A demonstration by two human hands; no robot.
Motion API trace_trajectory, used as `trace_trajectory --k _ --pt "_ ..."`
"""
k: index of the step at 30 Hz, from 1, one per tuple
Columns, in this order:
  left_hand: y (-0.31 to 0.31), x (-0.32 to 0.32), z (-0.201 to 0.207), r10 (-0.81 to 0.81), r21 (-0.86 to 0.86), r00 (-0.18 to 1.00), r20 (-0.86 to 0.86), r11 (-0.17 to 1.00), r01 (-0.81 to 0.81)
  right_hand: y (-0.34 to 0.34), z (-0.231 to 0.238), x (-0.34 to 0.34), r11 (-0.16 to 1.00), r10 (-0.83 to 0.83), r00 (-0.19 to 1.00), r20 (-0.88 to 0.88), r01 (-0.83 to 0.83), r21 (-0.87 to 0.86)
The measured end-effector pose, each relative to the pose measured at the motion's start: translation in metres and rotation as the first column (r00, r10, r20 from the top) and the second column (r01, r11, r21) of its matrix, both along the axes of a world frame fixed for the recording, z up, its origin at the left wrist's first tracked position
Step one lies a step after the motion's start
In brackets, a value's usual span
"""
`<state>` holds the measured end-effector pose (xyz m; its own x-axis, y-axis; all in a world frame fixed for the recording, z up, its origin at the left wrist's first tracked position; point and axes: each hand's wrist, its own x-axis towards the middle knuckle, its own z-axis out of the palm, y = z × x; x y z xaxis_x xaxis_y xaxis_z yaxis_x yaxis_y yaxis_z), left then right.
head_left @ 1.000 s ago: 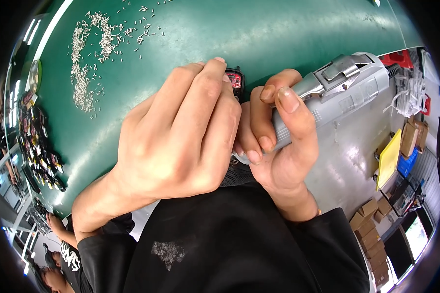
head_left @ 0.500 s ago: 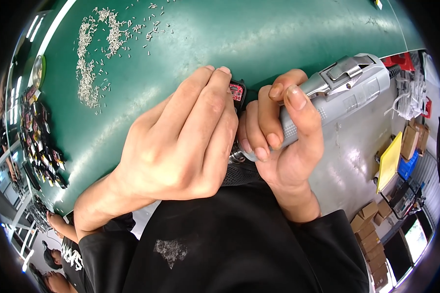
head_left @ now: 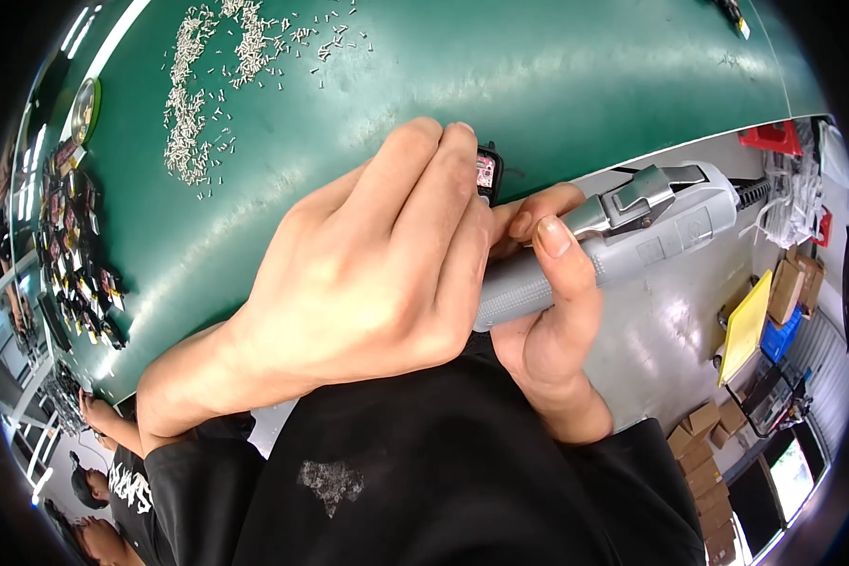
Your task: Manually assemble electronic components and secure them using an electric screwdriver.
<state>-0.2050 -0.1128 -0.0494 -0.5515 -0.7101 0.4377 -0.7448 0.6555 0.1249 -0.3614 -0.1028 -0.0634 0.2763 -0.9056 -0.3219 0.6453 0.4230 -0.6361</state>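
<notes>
My left hand [head_left: 368, 255] is closed, palm down, around a small black case [head_left: 496, 174] with a red circuit board in it. Only the case's far end shows past my fingertips; the rest is hidden. In my right hand [head_left: 561, 330] is a grey electric screwdriver [head_left: 623, 250] with a metal lever on top, its cable end pointing right. My right thumb rests along its side, and the other fingers are partly covered. The screwdriver's front end lies behind my left hand, so its tip cannot be seen.
Many loose small screws [head_left: 187, 132] lie on the green table [head_left: 368, 85] at the far left. Several black units [head_left: 75, 250] are piled along the left edge, near a round green-rimmed dish [head_left: 86, 110]. Another person [head_left: 127, 481] sits at lower left. Cardboard boxes [head_left: 703, 462] stand at right.
My left hand has moved right with the black case, and now covers the screwdriver's front end and more of my right fingers. The whole view has shifted slightly.
</notes>
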Motion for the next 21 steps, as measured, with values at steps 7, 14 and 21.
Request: trace_trajectory --k 7,14,21 --pt "0.004 0.006 -0.002 0.016 -0.009 1.000 0.008 1.000 -0.016 -0.028 0.010 -0.028 0.916 0.251 0.968 0.026 -0.229 -0.329" --pt "0.009 0.008 0.005 -0.009 0.071 0.996 0.088 0.997 0.002 -0.086 0.048 -0.039 0.799 0.235 0.958 0.165 -0.093 -0.595" --pt "0.009 0.008 -0.005 -0.002 0.007 0.995 0.096 1.000 0.002 -0.104 0.035 -0.024 0.794 0.195 0.980 0.024 -0.144 -0.590"
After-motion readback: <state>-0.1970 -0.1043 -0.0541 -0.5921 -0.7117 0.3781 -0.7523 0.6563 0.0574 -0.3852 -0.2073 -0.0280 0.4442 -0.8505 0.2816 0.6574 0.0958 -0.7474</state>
